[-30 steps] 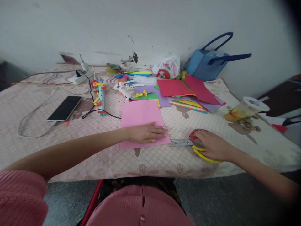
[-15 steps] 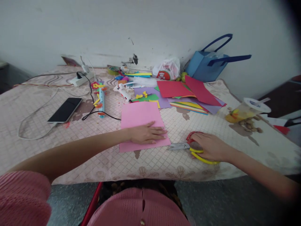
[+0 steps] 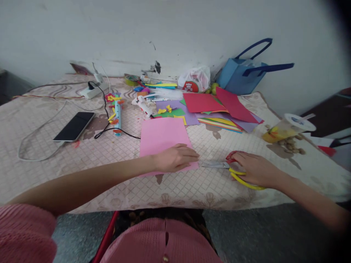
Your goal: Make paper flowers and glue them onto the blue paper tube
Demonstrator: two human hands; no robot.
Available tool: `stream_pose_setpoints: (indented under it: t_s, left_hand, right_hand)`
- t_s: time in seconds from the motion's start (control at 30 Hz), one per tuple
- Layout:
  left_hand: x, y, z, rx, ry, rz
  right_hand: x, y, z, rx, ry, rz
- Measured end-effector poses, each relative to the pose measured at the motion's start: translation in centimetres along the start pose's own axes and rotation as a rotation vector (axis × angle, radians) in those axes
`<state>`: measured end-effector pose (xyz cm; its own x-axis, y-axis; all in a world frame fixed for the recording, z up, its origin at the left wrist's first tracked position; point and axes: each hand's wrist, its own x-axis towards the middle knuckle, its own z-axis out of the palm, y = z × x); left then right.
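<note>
A pink sheet point(image 3: 159, 133) lies flat on the patterned tablecloth. My left hand point(image 3: 177, 157) rests on its lower right part, fingers stretched out fairly close together, with the tips at the sheet's right edge. Scissors with red and yellow handles point(image 3: 246, 182) are in my right hand point(image 3: 255, 168), their blades pointing left. The blade tips are just beside the sheet's right edge, and the blades look nearly closed. My right fingers wrap the handles and partly hide them.
Behind the pink sheet lie a white glue gun point(image 3: 143, 106), red sheets point(image 3: 203, 103) and other coloured papers. A phone point(image 3: 75, 126) and a decorated blue stick point(image 3: 117, 115) are on the left. A drink cup point(image 3: 285, 128) and a blue bag point(image 3: 237, 76) stand on the right.
My left hand has slid slightly right toward the sheet's edge, its fingers drawn closer together. My right hand has shifted a little right with the scissors, whose blades look more closed.
</note>
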<state>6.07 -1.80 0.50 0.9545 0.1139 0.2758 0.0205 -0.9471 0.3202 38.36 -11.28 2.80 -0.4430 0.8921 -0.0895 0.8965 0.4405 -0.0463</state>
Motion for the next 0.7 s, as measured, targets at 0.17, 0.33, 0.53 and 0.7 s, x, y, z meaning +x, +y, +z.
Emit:
stream_pose_setpoints:
  t_s: [0.17, 0.33, 0.53, 0.7]
  left_hand:
    - [-0.6, -0.4, 0.3, -0.103, -0.206, 0.102]
    - [-1.0, -0.8, 1.0, -0.148, -0.293, 0.063]
    - [-0.7, -0.7, 0.9, -0.158, -0.294, 0.067]
    - [-1.0, -1.0, 0.2, -0.125, -0.227, 0.093]
  right_hand:
    - [-0.2, 0.7, 0.4, -0.034, -0.015, 0.021]
    - [-0.4, 2.0, 1.5, -0.025, 0.027, 0.170]
    - [0.9, 3.1, 3.1, -0.010, 0.161, 0.362]
    - [0.7, 3.5, 2.8, -0.031, 0.191, 0.235]
